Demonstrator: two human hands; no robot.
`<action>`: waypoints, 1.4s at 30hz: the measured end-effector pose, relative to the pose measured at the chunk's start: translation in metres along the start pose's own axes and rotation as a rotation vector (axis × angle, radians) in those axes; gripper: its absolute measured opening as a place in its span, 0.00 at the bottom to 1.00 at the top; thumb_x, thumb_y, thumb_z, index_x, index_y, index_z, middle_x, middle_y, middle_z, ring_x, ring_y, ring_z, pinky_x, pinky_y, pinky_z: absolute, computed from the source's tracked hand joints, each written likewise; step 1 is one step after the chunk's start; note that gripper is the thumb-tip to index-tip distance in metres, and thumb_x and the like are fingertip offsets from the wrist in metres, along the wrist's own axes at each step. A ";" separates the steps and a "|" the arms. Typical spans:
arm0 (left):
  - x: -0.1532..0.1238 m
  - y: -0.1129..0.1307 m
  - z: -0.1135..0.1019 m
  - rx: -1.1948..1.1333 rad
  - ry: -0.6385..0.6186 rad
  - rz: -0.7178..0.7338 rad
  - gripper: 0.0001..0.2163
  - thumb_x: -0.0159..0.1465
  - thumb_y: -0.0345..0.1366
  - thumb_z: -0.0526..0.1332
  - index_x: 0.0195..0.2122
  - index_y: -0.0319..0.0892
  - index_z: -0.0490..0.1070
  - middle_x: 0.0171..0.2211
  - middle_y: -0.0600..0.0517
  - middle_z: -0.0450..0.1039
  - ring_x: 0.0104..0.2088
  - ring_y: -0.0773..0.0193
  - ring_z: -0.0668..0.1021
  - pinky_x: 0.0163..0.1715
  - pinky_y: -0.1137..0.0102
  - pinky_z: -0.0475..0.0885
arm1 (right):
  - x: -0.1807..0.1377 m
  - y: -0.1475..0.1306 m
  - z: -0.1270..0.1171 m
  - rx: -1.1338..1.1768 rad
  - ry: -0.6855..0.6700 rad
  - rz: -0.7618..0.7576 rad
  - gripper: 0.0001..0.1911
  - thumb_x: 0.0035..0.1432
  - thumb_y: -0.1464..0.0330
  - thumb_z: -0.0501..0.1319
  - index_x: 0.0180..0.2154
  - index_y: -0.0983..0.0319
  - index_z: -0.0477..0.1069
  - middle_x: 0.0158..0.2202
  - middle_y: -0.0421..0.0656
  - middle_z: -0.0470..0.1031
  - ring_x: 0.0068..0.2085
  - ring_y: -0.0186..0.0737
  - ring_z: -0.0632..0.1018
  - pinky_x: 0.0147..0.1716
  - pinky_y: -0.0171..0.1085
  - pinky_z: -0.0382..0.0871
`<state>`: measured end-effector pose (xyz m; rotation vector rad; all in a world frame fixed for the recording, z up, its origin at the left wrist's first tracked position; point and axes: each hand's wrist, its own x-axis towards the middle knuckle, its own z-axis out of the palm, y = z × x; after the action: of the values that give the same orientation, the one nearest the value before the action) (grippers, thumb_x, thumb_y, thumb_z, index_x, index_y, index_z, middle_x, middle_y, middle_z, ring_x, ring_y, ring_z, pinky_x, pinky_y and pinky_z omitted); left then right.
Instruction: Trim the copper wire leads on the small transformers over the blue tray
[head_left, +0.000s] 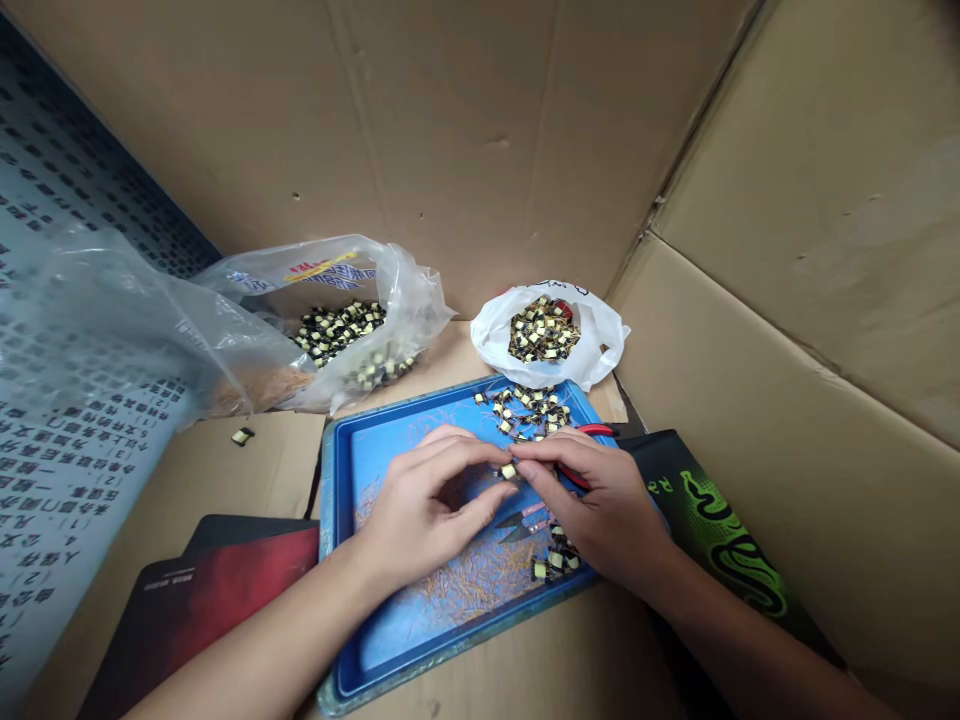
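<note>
Above the blue tray (337, 580), my left hand (431, 500) and my right hand (592, 495) meet at a small transformer (509, 471) with yellow tape and a black frame. Fingertips of both hands pinch it from either side. Beneath my hands lie scissors (517, 527) with dark blades and pink handles. Red-handled pliers (596, 430) are partly covered by my right hand. More transformers with loose copper wire ends (529, 410) are heaped at the tray's far side, and a smaller group (556, 560) sits near its front right. Copper wire clippings (480, 580) litter the tray floor.
A clear plastic bag (409, 310) of transformers stands back left, and a white bag (487, 335) of them back right. One loose transformer (242, 436) lies on the cardboard. Cardboard walls (465, 150) enclose the back and right. Dark mats (217, 590) flank the tray.
</note>
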<state>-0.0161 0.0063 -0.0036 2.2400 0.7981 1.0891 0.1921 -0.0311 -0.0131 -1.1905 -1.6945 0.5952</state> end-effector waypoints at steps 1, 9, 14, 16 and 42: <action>-0.001 0.000 0.000 -0.009 -0.010 -0.031 0.10 0.63 0.31 0.71 0.45 0.42 0.78 0.40 0.52 0.82 0.42 0.68 0.80 0.46 0.72 0.75 | 0.000 0.000 0.000 -0.005 0.022 -0.010 0.08 0.64 0.74 0.66 0.43 0.59 0.81 0.37 0.39 0.84 0.37 0.36 0.81 0.41 0.38 0.73; 0.004 0.002 0.000 -0.051 0.004 0.012 0.09 0.62 0.27 0.71 0.43 0.41 0.78 0.41 0.51 0.82 0.44 0.67 0.81 0.49 0.69 0.76 | -0.003 -0.007 -0.007 0.063 0.047 -0.085 0.09 0.61 0.74 0.67 0.43 0.58 0.77 0.39 0.39 0.82 0.40 0.37 0.80 0.44 0.41 0.74; 0.006 0.003 0.000 0.040 0.055 0.232 0.10 0.61 0.24 0.71 0.42 0.40 0.78 0.41 0.49 0.82 0.43 0.65 0.81 0.48 0.66 0.76 | -0.008 -0.012 -0.009 0.088 -0.087 0.032 0.25 0.55 0.65 0.71 0.54 0.58 0.71 0.45 0.42 0.79 0.44 0.42 0.78 0.45 0.45 0.73; 0.005 0.004 -0.001 0.074 0.059 0.271 0.11 0.61 0.24 0.70 0.43 0.41 0.78 0.41 0.49 0.82 0.43 0.65 0.80 0.47 0.65 0.76 | -0.008 -0.013 -0.008 0.045 -0.078 0.014 0.25 0.53 0.64 0.73 0.52 0.57 0.72 0.44 0.41 0.79 0.43 0.42 0.78 0.45 0.45 0.72; 0.007 0.015 -0.001 -0.466 -0.342 -0.440 0.19 0.75 0.47 0.53 0.35 0.38 0.73 0.32 0.51 0.74 0.35 0.67 0.74 0.40 0.71 0.67 | -0.007 -0.008 -0.003 0.079 -0.027 -0.034 0.07 0.62 0.73 0.66 0.43 0.60 0.76 0.34 0.39 0.79 0.36 0.36 0.78 0.39 0.38 0.72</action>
<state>-0.0089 0.0013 0.0107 1.6862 0.7474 0.5848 0.1918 -0.0413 -0.0079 -1.1006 -1.6951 0.6539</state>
